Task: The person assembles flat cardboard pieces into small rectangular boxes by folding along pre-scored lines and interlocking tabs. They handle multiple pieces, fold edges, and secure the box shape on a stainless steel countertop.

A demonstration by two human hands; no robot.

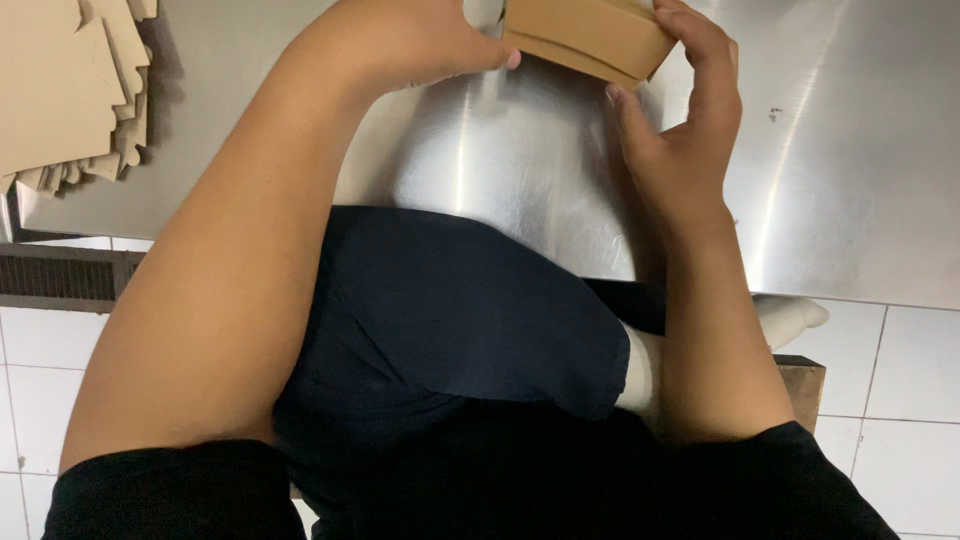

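Steel table (850,150), glare streaks; white tiled floor (900,400).

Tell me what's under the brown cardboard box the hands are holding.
Under the cardboard box, held by the left hand and right hand, only the bare steel table shows. The box's top runs out of frame, so its inside cannot be seen.

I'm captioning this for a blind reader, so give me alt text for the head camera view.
Two bare hands, left hand and right hand, grip a brown cardboard box over a shiny steel table. A stack of flat cardboard blanks lies at the table's left end; white floor tiles show below.
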